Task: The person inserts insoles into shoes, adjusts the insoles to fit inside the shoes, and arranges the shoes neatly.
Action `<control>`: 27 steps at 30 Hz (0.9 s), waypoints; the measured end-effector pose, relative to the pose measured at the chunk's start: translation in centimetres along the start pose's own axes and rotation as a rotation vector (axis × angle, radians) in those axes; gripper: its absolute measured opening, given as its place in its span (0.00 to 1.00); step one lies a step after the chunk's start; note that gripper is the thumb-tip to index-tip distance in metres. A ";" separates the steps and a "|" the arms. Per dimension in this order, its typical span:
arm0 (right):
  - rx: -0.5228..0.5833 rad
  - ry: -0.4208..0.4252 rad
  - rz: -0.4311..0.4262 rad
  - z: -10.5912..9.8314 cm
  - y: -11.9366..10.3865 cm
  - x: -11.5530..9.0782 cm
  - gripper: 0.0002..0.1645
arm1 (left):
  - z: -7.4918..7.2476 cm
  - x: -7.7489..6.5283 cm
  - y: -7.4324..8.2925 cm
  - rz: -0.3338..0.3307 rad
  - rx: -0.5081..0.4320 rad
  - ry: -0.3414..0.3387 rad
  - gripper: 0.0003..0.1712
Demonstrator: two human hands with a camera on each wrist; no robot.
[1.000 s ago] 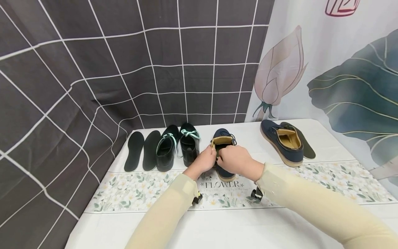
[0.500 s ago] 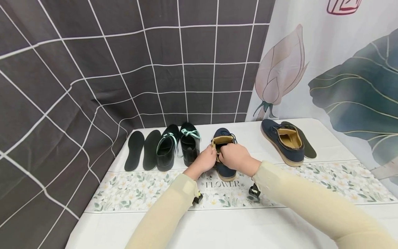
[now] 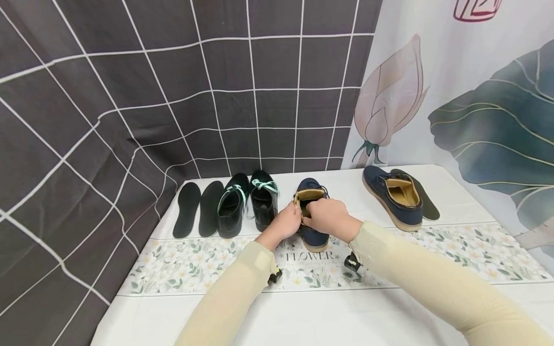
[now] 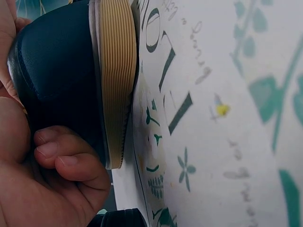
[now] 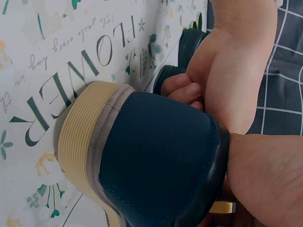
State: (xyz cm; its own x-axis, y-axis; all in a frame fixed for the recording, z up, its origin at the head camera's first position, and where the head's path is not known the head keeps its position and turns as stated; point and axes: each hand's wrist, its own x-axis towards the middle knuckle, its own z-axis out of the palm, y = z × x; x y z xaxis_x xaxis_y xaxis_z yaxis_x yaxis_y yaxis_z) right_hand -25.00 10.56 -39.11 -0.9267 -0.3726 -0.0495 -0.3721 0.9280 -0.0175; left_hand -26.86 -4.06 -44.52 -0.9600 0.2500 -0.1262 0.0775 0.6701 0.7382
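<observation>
A navy lace-up shoe [image 3: 315,241] with a tan sole stands in the middle, toe pointing away. My left hand [image 3: 285,222] grips the left side of its opening; in the left wrist view several of its fingers [image 4: 78,166] curl against the navy side [image 4: 57,71]. My right hand [image 3: 329,218] reaches down into the opening from the right, its fingertips hidden inside. In the right wrist view the heel [image 5: 156,156] fills the middle, with the base of my right hand [image 5: 270,175] over the rim. I cannot tell whether the right fingers hold anything.
Left of the shoe stand two black shoes [image 3: 231,218] with mint laces, beside two dark insoles [image 3: 186,211]. Another navy shoe [image 3: 391,197] sits at right, partly over a dark insole [image 3: 426,199]. A grey gridded cloth [image 3: 277,110] hangs behind the white table [image 3: 259,317].
My right hand has shifted slightly left and turned over the shoe's opening, its wrist drawing inward. The left hand and the shoe stay in place.
</observation>
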 end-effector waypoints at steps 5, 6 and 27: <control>0.001 0.011 0.002 0.2 0.3 -0.1 0.24 | 0.1 0.0 0.1 -0.001 0.003 0.000 0.33; -0.002 0.016 -0.001 0.3 0.4 -0.1 0.25 | 0.0 0.0 0.1 -0.001 -0.002 -0.002 0.33; 0.130 0.133 -0.110 2.7 1.6 -2.3 0.28 | 0.1 -0.2 -0.1 0.015 -0.012 0.019 0.31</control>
State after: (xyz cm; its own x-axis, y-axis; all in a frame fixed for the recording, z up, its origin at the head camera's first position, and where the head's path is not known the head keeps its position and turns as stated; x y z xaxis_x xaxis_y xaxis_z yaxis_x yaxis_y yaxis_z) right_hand -23.29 12.92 -41.75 -0.8826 -0.4610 0.0921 -0.4699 0.8709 -0.1443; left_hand -26.68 -4.07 -44.62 -0.9636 0.2465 -0.1032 0.0884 0.6584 0.7475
